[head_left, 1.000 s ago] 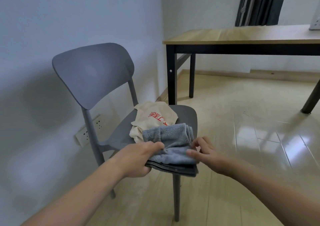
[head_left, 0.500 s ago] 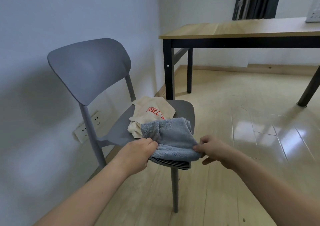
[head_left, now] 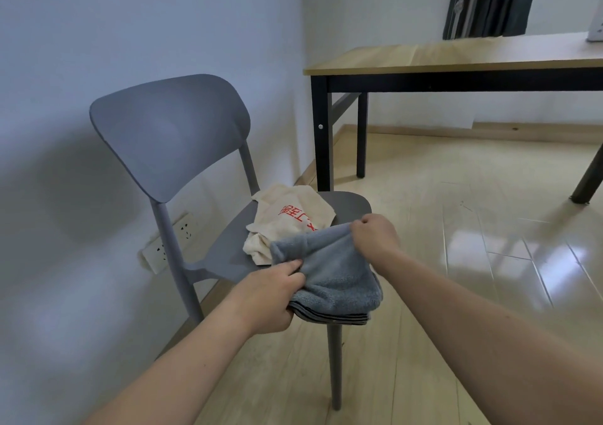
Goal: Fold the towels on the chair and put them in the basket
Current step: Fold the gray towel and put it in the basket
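Your right hand (head_left: pixel 375 237) pinches the far edge of the grey-blue terry towel (head_left: pixel 336 274), lifting it; your left hand (head_left: pixel 270 297) grips its near left side. The towel lies at the front of the grey plastic chair (head_left: pixel 169 137) seat, overlapping a crumpled cream towel with red lettering (head_left: pixel 287 219) behind it.

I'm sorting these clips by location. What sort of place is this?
Probably a plain room in a home or flat: a grey chair against a wall, a wooden desk with black legs, a dark curtain, and a pale glossy wood floor.
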Demonstrator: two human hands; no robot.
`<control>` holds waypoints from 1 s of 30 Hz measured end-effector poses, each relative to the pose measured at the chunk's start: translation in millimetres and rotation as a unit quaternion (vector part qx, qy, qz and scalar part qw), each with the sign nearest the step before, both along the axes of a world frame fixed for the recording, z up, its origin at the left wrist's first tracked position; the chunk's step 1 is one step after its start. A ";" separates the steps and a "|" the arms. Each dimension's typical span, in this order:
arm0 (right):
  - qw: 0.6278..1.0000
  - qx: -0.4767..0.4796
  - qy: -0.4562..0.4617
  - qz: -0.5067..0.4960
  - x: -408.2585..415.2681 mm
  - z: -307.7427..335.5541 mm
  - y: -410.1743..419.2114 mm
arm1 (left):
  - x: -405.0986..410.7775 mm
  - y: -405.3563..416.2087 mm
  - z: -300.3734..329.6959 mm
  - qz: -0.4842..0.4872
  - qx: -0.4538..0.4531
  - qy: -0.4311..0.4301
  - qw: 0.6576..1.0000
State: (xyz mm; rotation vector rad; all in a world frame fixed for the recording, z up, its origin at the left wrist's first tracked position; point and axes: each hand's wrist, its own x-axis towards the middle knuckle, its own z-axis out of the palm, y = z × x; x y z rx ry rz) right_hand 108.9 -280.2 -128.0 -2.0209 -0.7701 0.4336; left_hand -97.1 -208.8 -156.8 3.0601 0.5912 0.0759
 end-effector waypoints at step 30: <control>0.937 0.088 -0.253 0.223 -13.6 -44.8 -55.6 | -0.4 12.4 11.4 0.172 -0.460 -0.242 0.837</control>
